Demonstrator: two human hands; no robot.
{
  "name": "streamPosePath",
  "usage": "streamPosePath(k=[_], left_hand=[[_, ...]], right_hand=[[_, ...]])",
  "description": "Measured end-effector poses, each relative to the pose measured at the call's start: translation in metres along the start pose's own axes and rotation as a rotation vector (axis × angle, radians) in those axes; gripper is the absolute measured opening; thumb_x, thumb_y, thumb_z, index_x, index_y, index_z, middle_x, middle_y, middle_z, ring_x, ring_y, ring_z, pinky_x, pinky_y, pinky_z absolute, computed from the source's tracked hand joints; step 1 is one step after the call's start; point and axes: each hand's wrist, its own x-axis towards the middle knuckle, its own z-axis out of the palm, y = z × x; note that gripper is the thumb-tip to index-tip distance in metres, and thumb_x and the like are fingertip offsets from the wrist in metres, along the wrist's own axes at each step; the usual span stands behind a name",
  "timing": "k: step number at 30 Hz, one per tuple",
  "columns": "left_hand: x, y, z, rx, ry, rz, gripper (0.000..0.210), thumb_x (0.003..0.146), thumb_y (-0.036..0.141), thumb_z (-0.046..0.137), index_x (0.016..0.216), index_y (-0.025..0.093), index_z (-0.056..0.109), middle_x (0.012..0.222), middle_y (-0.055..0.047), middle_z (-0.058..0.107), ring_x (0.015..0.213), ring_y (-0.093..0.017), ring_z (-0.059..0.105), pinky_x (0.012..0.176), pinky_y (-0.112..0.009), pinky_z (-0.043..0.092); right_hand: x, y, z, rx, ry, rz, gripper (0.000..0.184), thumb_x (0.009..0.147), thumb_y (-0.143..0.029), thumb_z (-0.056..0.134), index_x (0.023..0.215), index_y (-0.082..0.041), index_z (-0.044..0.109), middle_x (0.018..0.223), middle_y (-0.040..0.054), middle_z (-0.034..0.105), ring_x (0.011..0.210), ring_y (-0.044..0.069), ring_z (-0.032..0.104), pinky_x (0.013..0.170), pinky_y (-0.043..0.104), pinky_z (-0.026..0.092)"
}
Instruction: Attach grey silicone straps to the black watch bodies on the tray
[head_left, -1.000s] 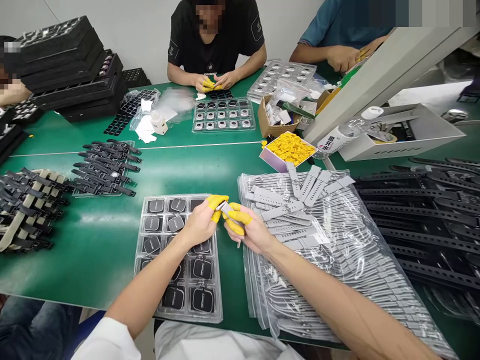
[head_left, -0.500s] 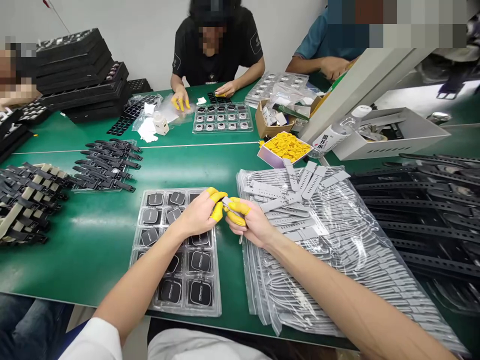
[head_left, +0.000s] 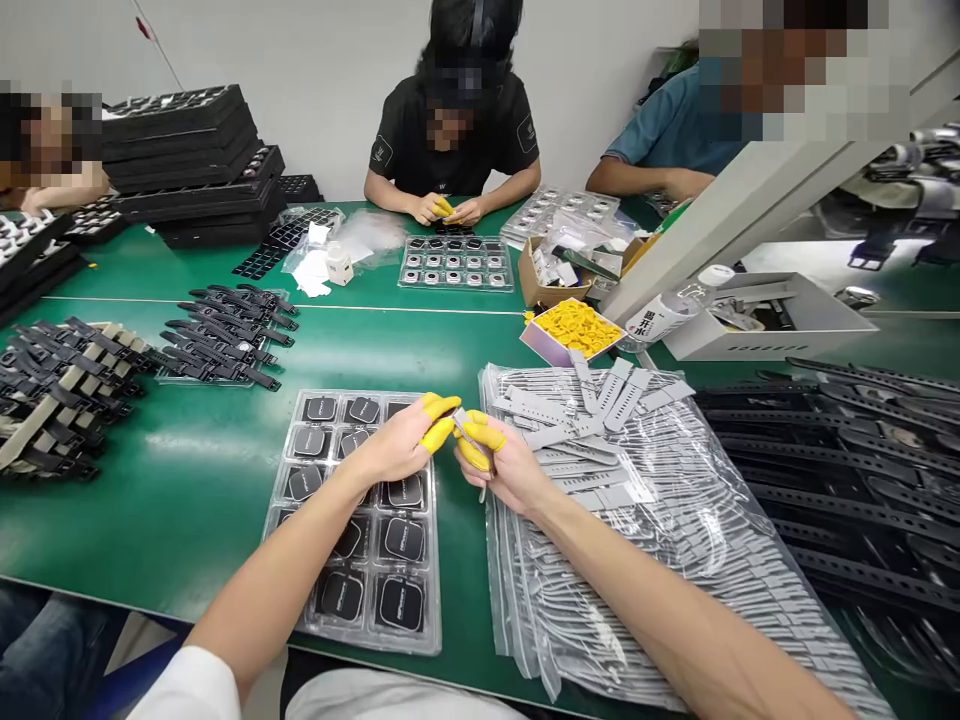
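My left hand (head_left: 401, 437), with yellow finger cots, pinches a small dark piece that its fingers mostly hide; it looks like a square watch body. My right hand (head_left: 501, 462), also in yellow cots, grips a grey watch strap (head_left: 460, 420) whose end meets the dark piece. Both hands come together above the gap between a clear tray (head_left: 433, 600) and the bags of straps. Black square watch faces (head_left: 400, 603) sit in the tray's pockets below my left forearm. Loose grey straps (head_left: 559, 432) lie on the plastic bags of grey straps (head_left: 675, 560) at my right.
Black straps (head_left: 825, 480) lie far right, and assembled black watches (head_left: 225, 335) at left. Beyond are a box of yellow finger cots (head_left: 577, 328), a water bottle (head_left: 667, 312), a slanted post (head_left: 757, 210) and stacked black trays (head_left: 187, 140). Co-workers sit across the green table (head_left: 360, 345).
The view has shifted slightly, so the scene sits lower. My hands stay together on the strap and dark piece. The co-worker opposite has brought both hands together.
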Motion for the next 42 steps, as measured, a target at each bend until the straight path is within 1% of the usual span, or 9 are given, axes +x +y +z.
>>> streamPosePath(k=[4,7,10,12,14,18,22,27,42], left_hand=[[0.003,-0.004,0.008,-0.257,0.177,-0.133,0.028,0.097,0.039,0.065,0.118,0.019,0.066,0.107,-0.009,0.071,0.092,-0.021,0.069,0.082,-0.035,0.057],[0.009,-0.007,0.005,-0.493,0.332,-0.157,0.030,0.088,0.046,0.077,0.095,0.018,0.067,0.100,-0.007,0.072,0.090,-0.020,0.071,0.083,-0.034,0.058],[0.014,-0.013,-0.014,-0.750,0.593,-0.243,0.040,0.085,0.052,0.079,0.097,0.020,0.059,0.103,-0.005,0.075,0.085,-0.020,0.075,0.080,-0.035,0.061],[0.015,-0.019,-0.028,-0.816,0.805,-0.305,0.044,0.085,0.054,0.078,0.101,0.021,0.053,0.108,-0.006,0.077,0.076,-0.018,0.076,0.070,-0.032,0.061],[0.014,-0.021,-0.033,-0.770,0.864,-0.333,0.044,0.086,0.052,0.076,0.108,0.022,0.053,0.115,-0.008,0.077,0.069,-0.017,0.075,0.064,-0.030,0.060],[0.010,-0.015,-0.007,-0.487,0.408,-0.238,0.036,0.094,0.037,0.066,0.125,0.020,0.062,0.120,-0.011,0.076,0.088,-0.021,0.076,0.081,-0.037,0.063],[0.006,-0.012,0.017,-0.105,0.097,0.033,0.049,0.091,0.011,0.052,0.136,0.023,0.065,0.126,-0.010,0.072,0.115,-0.024,0.068,0.103,-0.042,0.055],[0.005,-0.013,0.011,0.001,0.067,0.123,0.058,0.093,0.005,0.043,0.145,0.025,0.058,0.129,-0.009,0.069,0.117,-0.022,0.065,0.104,-0.040,0.054],[0.001,0.004,-0.001,0.242,-0.044,0.084,0.048,0.101,0.017,0.042,0.148,0.018,0.053,0.127,-0.016,0.056,0.122,-0.028,0.058,0.109,-0.048,0.052]], right_hand=[[0.001,-0.002,0.002,-0.057,0.022,-0.045,0.039,0.088,-0.058,0.070,0.086,-0.024,0.051,0.057,-0.0079,0.050,0.042,0.009,0.036,0.040,0.023,0.038],[0.001,-0.003,0.002,-0.092,-0.040,0.085,0.042,0.089,-0.062,0.067,0.086,-0.022,0.052,0.058,-0.0096,0.044,0.039,0.005,0.024,0.035,0.019,0.025],[0.001,-0.004,0.000,-0.171,-0.114,0.233,0.043,0.091,-0.062,0.062,0.089,-0.020,0.057,0.057,-0.0106,0.038,0.039,0.004,0.018,0.035,0.017,0.014],[0.001,-0.004,-0.002,-0.227,-0.077,0.253,0.045,0.092,-0.063,0.061,0.087,-0.019,0.058,0.056,-0.0103,0.039,0.039,0.003,0.020,0.036,0.017,0.016],[0.002,-0.003,-0.002,-0.237,0.033,0.157,0.043,0.089,-0.061,0.066,0.086,-0.020,0.056,0.059,-0.0088,0.046,0.039,0.004,0.028,0.036,0.018,0.025],[0.003,0.000,0.002,-0.181,0.099,-0.104,0.039,0.086,-0.054,0.073,0.091,-0.023,0.051,0.068,-0.0066,0.060,0.042,0.007,0.043,0.041,0.022,0.039],[-0.001,-0.002,0.004,-0.106,-0.030,-0.013,0.036,0.084,-0.051,0.074,0.090,-0.022,0.053,0.059,-0.0071,0.057,0.039,0.005,0.030,0.038,0.019,0.023],[-0.002,-0.005,0.003,-0.046,-0.034,0.106,0.031,0.080,-0.043,0.075,0.085,-0.020,0.054,0.054,-0.0072,0.052,0.038,0.003,0.019,0.039,0.019,0.012],[0.001,-0.003,0.003,0.114,-0.005,0.148,0.036,0.082,-0.041,0.076,0.078,-0.021,0.047,0.053,-0.0105,0.038,0.042,0.003,0.016,0.039,0.016,0.011]])
